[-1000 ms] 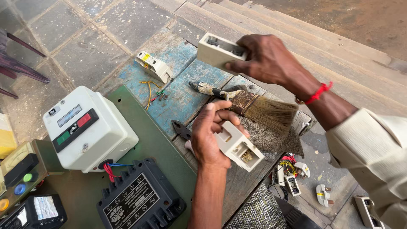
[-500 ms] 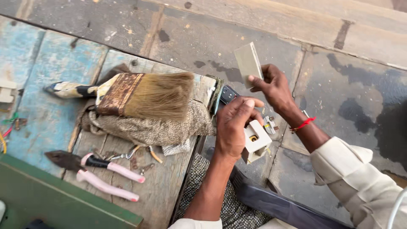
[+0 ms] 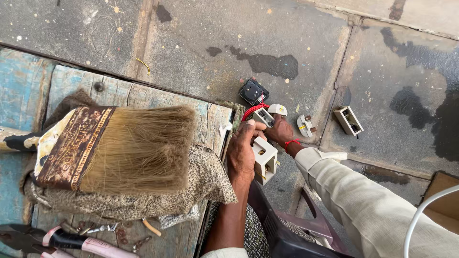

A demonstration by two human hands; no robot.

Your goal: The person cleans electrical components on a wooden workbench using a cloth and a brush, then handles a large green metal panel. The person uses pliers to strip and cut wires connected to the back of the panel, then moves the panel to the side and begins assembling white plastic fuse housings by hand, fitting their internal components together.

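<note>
My left hand (image 3: pixel 241 153) grips a white plastic switch housing (image 3: pixel 265 160) with its open side up, just past the right edge of the wooden board (image 3: pixel 143 95). My right hand (image 3: pixel 282 131), a red thread at its wrist, is down at the stone floor right beside it. Its fingers close on a small white part (image 3: pixel 264 116) with red wires (image 3: pixel 251 111). A black socket (image 3: pixel 253 91) lies on the floor just beyond those wires.
A wide paintbrush (image 3: pixel 119 148) rests on a patterned cloth (image 3: pixel 201 186) on the board. Pink-handled pliers (image 3: pixel 71 241) lie at the bottom left. Two more white parts (image 3: pixel 306 125) (image 3: pixel 348 120) sit on the floor. A cardboard box (image 3: pixel 442 198) and white cable (image 3: pixel 420 215) are at right.
The view has swung right and down to the floor. My right hand, which held a flat plate up, has dropped to the parts on the floor. My left hand keeps the housing.
</note>
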